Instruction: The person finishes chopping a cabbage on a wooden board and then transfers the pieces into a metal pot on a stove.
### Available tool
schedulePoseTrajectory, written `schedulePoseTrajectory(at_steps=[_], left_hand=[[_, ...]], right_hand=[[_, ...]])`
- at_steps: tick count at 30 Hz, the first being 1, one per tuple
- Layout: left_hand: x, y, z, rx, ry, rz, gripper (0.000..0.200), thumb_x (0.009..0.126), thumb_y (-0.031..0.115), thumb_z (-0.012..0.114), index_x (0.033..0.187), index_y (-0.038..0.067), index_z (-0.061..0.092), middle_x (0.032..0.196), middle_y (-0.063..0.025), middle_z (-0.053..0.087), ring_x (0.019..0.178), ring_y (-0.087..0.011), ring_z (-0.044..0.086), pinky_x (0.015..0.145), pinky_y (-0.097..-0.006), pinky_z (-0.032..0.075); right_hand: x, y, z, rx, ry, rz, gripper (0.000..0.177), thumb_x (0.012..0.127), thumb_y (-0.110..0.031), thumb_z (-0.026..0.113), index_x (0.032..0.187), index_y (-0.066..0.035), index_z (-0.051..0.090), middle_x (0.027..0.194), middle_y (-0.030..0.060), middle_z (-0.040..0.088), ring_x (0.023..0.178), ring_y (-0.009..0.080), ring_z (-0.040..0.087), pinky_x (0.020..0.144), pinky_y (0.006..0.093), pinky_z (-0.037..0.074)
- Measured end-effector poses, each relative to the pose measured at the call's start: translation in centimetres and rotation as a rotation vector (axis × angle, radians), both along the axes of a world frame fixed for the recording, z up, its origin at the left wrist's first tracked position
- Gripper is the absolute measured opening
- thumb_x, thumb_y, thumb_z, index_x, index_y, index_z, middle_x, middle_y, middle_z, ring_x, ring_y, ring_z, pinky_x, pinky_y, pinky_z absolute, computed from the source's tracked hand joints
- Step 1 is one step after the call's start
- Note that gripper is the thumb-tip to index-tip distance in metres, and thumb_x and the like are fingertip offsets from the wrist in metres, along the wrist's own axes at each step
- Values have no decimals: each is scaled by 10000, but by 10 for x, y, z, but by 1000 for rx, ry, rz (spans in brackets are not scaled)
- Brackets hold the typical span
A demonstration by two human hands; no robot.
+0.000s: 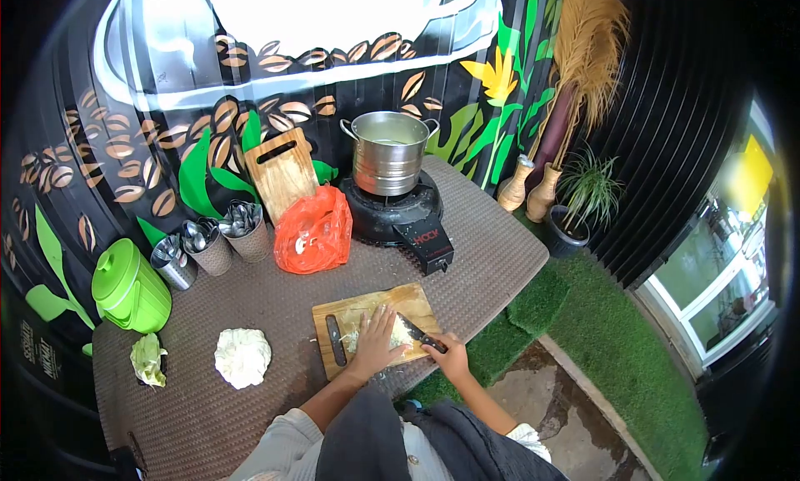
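Observation:
A wooden cutting board [408, 298] lies near the table's front edge, with pale shredded cabbage [402, 334] on it. My left hand [377, 339] rests flat over the shreds, fingers stretched out and pointing away from me. Wrapped round the black handle of a knife [414, 329], my right hand [451, 356] is at the board's right edge. The blade reaches in toward the cabbage beside my left fingers. What lies under my left palm is hidden. A white crumpled cabbage head [242, 358] sits to the left of the board.
Behind the board stand a black stove [392, 210] bearing a steel pot [387, 160], a red plastic bag [314, 231] and an upright wooden board [282, 174]. Cutlery cups [208, 252], a green lidded bucket [131, 286] and a leafy cabbage piece [148, 362] are at left.

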State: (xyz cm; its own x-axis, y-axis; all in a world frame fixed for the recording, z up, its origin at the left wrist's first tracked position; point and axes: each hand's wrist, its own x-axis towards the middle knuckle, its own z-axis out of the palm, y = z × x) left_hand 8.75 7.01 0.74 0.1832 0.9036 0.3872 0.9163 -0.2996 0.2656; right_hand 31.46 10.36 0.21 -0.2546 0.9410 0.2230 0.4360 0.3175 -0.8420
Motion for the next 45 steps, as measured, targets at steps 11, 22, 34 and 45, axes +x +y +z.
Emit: schedulePoseTrajectory(at_steps=[11,22,34,45], left_hand=[[2,0,-2,16,19,46,813,915,514,603,1468,-35,370,1552,-208,336,1471,-361,249,1169,-630,117],[11,5,-1,43,88,103,746,932,507,571,1445,-15,424,1547,-176,355,1468,-365,246,1160,-651,105],[13,11,-2,83,15,70,708,934,459,593,1448,0,428,1549,-189,346,1469,-390,238,1149,-678,85],[11,5,17,49,-138,118,680,933,441,600,1442,18,447,1526,-197,380,1449,-406,276,1152,-675,64]], right_hand=[[-32,-33,-3,20,48,-154,360,800,-213,822,1094,-28,730,814,113,717,669,140,620,653,290,505],[-43,-46,-6,-204,224,-220,391,815,-228,830,1118,-3,726,673,-39,590,592,43,479,530,221,405],[-37,-53,18,-269,282,-204,358,808,-201,835,1095,-6,743,657,-68,511,602,29,422,528,210,355],[-33,-51,22,-299,324,-182,359,821,-174,822,1110,20,731,637,-72,547,569,18,437,519,198,359]])
